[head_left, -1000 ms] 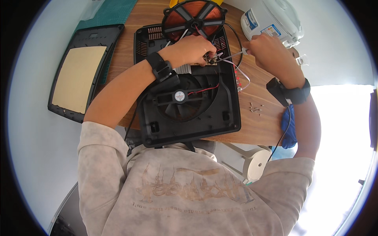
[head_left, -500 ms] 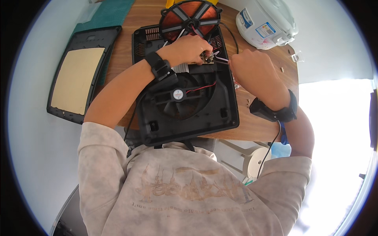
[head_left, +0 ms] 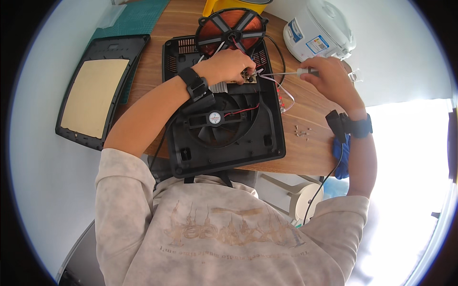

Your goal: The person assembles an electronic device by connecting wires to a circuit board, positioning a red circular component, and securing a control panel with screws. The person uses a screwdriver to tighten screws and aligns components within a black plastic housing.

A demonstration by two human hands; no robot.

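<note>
A black induction cooker base point(head_left: 229, 155) lies open on the table, with a fan point(head_left: 214, 119) in its near half. Propped over its far end is a copper coil point(head_left: 231, 31) on a spoked black frame. My left hand point(head_left: 231, 66) is closed at the circuit board point(head_left: 250, 76) just below the coil, its fingertips partly hidden. A screwdriver point(head_left: 305, 72) is held in my right hand point(head_left: 331, 81), fingers wrapped round its handle. Its thin shaft points left, the tip near a white connector on the board. Pale wires point(head_left: 292, 97) loop from there to a small red-dotted board point(head_left: 281, 101).
Several small screws point(head_left: 301, 133) lie loose on the wooden table point(head_left: 312, 112), right of the base. The cooker's top panel point(head_left: 93, 95) rests on the left by a green cutting mat point(head_left: 136, 19). A white rice cooker point(head_left: 317, 31) and a yellow container point(head_left: 255, 5) stand behind.
My right hand has moved right, away from the base, bringing the screwdriver and loose screws into plain view. My left hand stays at the circuit board.
</note>
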